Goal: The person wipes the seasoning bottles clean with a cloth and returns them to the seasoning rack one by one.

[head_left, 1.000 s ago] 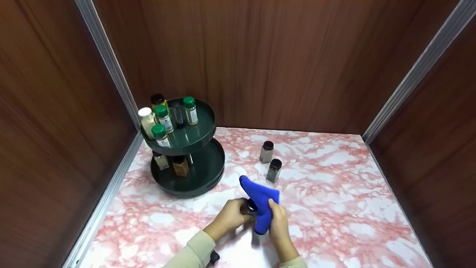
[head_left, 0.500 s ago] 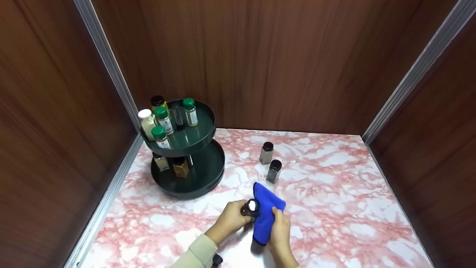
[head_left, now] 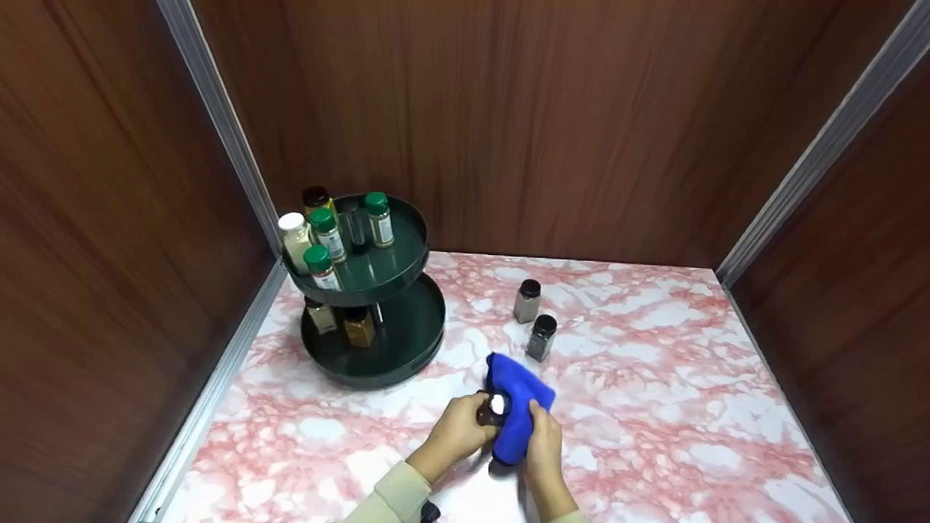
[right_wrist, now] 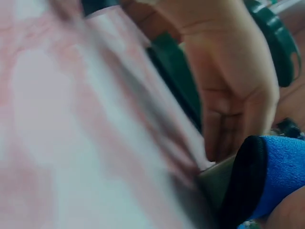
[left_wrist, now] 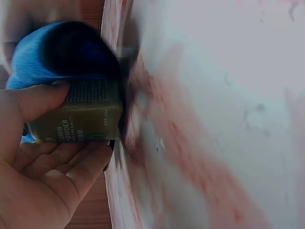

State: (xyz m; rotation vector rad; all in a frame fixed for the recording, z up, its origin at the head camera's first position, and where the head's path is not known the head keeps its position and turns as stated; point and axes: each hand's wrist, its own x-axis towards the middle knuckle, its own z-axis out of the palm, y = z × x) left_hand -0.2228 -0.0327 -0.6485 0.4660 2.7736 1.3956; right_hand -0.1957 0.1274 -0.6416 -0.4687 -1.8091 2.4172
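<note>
My left hand grips a square spice jar with a dark cap, low over the table. In the left wrist view the jar's label reads cumin powder, and the thumb and fingers are on its sides. A blue cloth with black edging is pinched in my right hand and lies against the right side of the jar. The right wrist view has the cloth wrapped partly over the jar, its folds hiding much of the glass.
Beyond the hands stand two dark-capped jars on the pink marbled table. At left is a two-tier dark green turntable bearing several spice bottles. Wood-patterned walls enclose the sides and back. A small black object lies by the left sleeve.
The cloth has slid from over the jar's cap to its right side, baring the cap, and the right hand moved with it. The left hand keeps its grip on the jar.
</note>
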